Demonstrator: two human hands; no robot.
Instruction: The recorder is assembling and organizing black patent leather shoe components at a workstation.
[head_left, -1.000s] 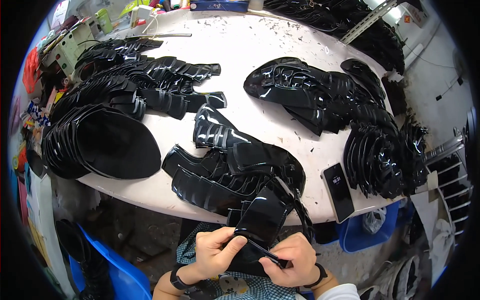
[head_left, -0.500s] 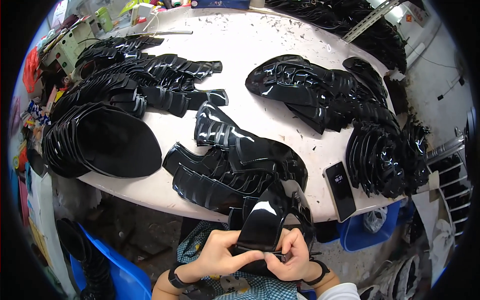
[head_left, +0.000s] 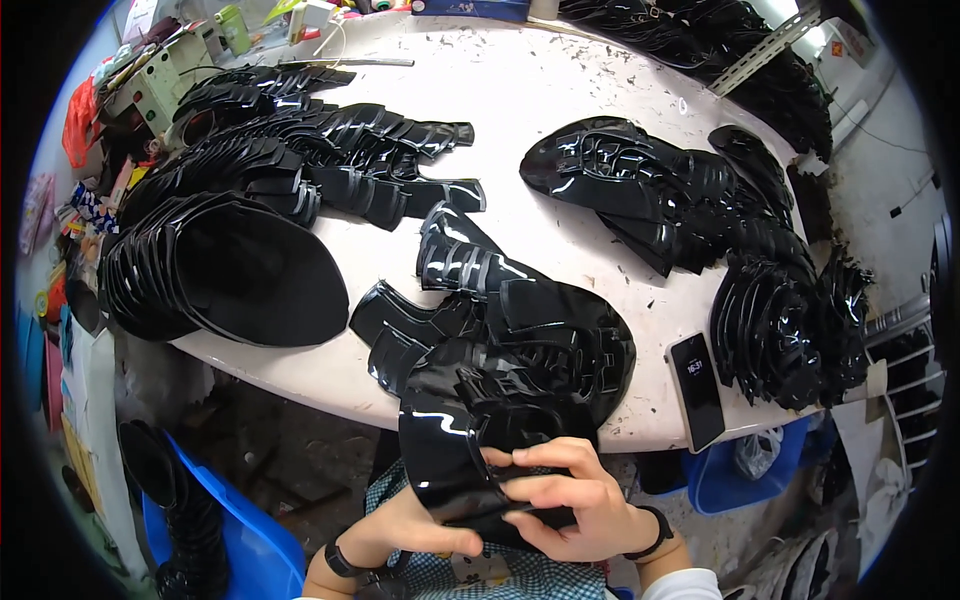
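Observation:
A glossy black shoe upper (head_left: 440, 450), apparently of patent leather, is between my two hands at the near edge of the table. My left hand (head_left: 412, 525) grips it from below on the left; the thumb shows, and most of its fingers are hidden behind the piece. My right hand (head_left: 585, 500) holds it on the right, its fingers slightly spread and bent over the dark inner side. Right beyond my hands, a loose heap of similar black uppers (head_left: 560, 310) with straps lies on the table, partly covered by the held one.
Stacks of black pieces (head_left: 270, 270) fill the table's left side. More uppers (head_left: 610, 170) and a bundle (head_left: 760, 325) lie on the right. A phone (head_left: 697, 390) rests by the white table's (head_left: 640, 425) front edge. Blue bins (head_left: 235, 530) stand below.
The held upper has been turned and shifted left, its broad glossy side now leaning left. My fingers have gone from pinching its near edge together to a wider hold. The view has shifted slightly.

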